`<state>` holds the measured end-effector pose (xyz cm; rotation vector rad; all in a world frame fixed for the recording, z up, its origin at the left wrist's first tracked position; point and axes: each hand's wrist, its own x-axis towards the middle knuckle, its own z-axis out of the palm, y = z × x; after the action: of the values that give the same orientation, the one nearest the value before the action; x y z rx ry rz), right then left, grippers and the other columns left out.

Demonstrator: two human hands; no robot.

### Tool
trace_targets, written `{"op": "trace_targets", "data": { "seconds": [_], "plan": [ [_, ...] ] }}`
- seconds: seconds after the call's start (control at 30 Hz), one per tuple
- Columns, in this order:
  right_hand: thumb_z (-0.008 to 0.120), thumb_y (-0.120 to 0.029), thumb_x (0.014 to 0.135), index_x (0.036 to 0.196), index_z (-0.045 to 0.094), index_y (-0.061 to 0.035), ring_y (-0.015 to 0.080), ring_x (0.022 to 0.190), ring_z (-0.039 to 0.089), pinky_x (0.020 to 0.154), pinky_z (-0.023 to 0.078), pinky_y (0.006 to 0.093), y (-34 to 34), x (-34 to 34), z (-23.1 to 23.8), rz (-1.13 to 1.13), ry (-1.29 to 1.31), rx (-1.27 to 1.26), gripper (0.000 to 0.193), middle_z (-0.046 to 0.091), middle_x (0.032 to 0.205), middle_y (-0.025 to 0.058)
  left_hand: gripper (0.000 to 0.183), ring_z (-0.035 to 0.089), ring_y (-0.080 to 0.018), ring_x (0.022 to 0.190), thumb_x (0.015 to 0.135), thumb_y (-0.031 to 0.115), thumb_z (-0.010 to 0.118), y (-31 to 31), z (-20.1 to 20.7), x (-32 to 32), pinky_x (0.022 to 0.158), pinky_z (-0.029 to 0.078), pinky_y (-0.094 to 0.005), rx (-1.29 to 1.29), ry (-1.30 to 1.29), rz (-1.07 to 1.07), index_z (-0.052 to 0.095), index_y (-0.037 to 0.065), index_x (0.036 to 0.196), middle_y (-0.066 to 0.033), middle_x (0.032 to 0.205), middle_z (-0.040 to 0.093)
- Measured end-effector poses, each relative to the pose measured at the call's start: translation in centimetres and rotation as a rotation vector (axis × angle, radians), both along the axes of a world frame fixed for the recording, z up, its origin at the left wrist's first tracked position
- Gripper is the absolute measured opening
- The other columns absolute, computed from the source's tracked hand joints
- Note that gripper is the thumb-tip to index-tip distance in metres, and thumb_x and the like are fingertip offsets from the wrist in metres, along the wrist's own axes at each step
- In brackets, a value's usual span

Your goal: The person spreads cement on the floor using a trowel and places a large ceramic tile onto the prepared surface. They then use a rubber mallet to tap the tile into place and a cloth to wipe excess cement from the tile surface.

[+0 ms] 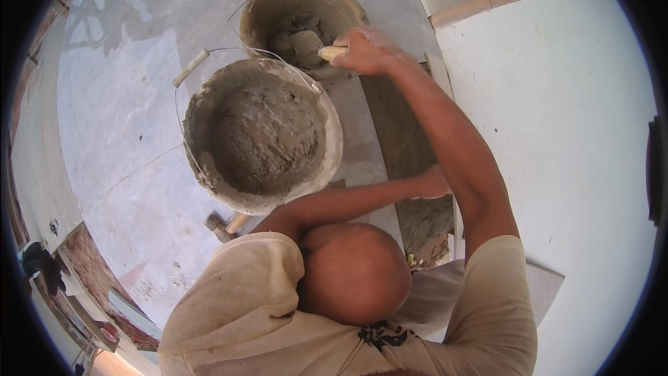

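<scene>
The right hand (369,50) is closed around the pale handle of a trowel (305,50), whose blade lies inside the far mortar bucket (273,10), just above the mortar at its bottom or touching it; which of the two cannot be told. The near mortar bucket (334,136), coated and crusted along its rim, stands directly below in the view and contains wet grey mortar (264,136); its wire bail (229,49) carries a cylindrical grip. The left hand (433,182) extends beneath the right forearm, over or beside a dark grey strip (400,122); whether its fingers are open or closed cannot be told. A hammer (226,226) lies beside the near bucket on grey flooring (125,160). A white panel (550,111) occupies the right side.
</scene>
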<state>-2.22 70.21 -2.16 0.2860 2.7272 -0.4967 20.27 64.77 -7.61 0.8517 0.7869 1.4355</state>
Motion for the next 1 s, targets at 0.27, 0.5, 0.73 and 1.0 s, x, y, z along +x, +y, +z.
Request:
{"op": "trace_targets", "data": {
  "seconds": [0.27, 0.5, 0.73, 1.0],
  "plan": [
    [0.074, -0.043, 0.086, 0.1, 0.075, -0.0013, 0.0202, 0.076, 0.067, 0.068, 0.052, 0.0361, 0.7, 0.2, -1.1, -0.31, -0.183, -0.373, 0.044, 0.071, 0.082, 0.0099, 0.062, 0.039, -0.0271, 0.145, 0.101, 0.024, 0.064, 0.6, -2.2, 1.6, 0.117, 0.036, -0.0416, 0.113, -0.049, -0.026, 0.037, 0.001, 0.153, -0.0143, 0.158, 0.039],
    [0.075, -0.034, 0.089, 0.123, 0.07, 0.0023, 0.0113, 0.066, 0.059, 0.053, 0.044, 0.0263, 2.2, 4.0, -2.8, -0.529, -0.041, -0.837, 0.05, 0.067, 0.082, 0.0063, 0.059, 0.04, -0.0251, 0.144, 0.102, 0.022, 0.063, 0.9, -3.9, 2.6, 0.115, 0.038, -0.04, 0.116, -0.054, -0.063, 0.038, 0.002, 0.152, -0.0128, 0.156, 0.04],
    [0.075, -0.034, 0.091, 0.132, 0.066, 0.0006, 0.0106, 0.069, 0.059, 0.054, 0.045, 0.0246, 0.2, 8.7, 0.9, -0.658, 0.169, -1.001, 0.055, 0.067, 0.085, 0.0059, 0.056, 0.041, -0.0231, 0.142, 0.102, 0.021, 0.062, 1.0, -5.0, 2.9, 0.113, 0.039, -0.0384, 0.123, -0.063, -0.095, 0.04, 0.003, 0.151, -0.0114, 0.155, 0.042],
    [0.072, -0.029, 0.09, 0.137, 0.06, 0.0044, 0.0089, 0.066, 0.059, 0.055, 0.047, 0.0233, -2.2, 22.3, 11.1, -0.797, 0.331, -0.895, 0.059, 0.067, 0.083, 0.0072, 0.046, 0.052, -0.0166, 0.131, 0.101, 0.012, 0.061, 2.9, -5.2, 2.1, 0.105, 0.046, -0.0341, 0.01, -0.19, -0.177, 0.046, 0.005, 0.144, -0.0073, 0.14, 0.055]
  ]
}}
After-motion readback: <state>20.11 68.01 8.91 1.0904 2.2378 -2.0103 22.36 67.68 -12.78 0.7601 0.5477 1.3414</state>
